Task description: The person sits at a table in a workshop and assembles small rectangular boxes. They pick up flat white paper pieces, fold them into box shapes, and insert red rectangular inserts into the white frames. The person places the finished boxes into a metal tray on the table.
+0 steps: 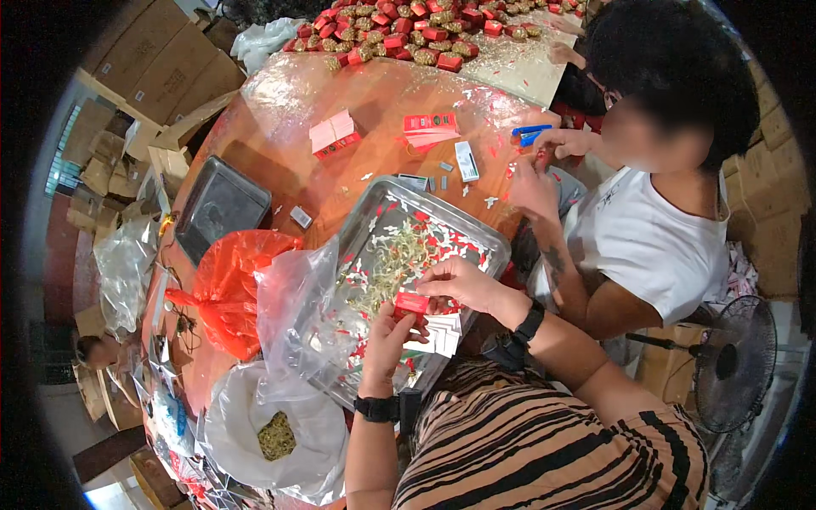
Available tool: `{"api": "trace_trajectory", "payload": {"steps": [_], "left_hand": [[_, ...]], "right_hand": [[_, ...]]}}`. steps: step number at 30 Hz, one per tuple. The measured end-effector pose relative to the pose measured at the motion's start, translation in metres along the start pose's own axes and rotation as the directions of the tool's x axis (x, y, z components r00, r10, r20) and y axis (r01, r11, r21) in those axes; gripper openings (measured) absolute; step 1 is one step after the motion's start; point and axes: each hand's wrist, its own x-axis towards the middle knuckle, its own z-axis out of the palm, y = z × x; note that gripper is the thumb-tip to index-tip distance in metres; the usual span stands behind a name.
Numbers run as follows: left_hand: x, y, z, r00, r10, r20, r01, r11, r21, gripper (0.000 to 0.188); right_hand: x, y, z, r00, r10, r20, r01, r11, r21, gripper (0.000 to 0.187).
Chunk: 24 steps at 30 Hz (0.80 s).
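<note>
A small red paper packet (412,302) is held up over the near part of a metal tray (501,248). My left hand (387,347) grips its lower left side between thumb and fingers. The fingers of my right hand (466,286) are pinched at its upper right edge. Right below my hands lies a fanned stack of white-faced folded cards (440,337) at the tray's near rim. Pale dried herb strands (384,276) lie in the tray, strewn with red and white paper scraps. Part of the packet is hidden by my fingers.
Left of the tray are a red plastic bag (238,285), a clear bag (297,297), a white bag of dried herbs (276,436) and a dark tray (223,208). Beyond stand red card stacks (334,136) and a packet heap (408,34). At right, a co-worker holds a blue stapler (531,133).
</note>
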Motion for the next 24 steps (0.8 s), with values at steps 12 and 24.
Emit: {"api": "trace_trajectory", "payload": {"steps": [12,24], "left_hand": [[0.013,0.004,0.018,0.994,0.092,-0.056,-0.071,0.949,0.307,0.016],[0.028,-0.015,0.007,0.869,0.431,-0.243,-0.264,0.819,0.510,0.060]], "right_hand": [[0.002,0.009,0.004,0.845,-0.527,-0.094,0.270,0.571,-0.776,0.014],[0.042,-0.004,-0.067,0.699,-0.561,-0.443,0.364,0.813,-0.455,0.016]]}}
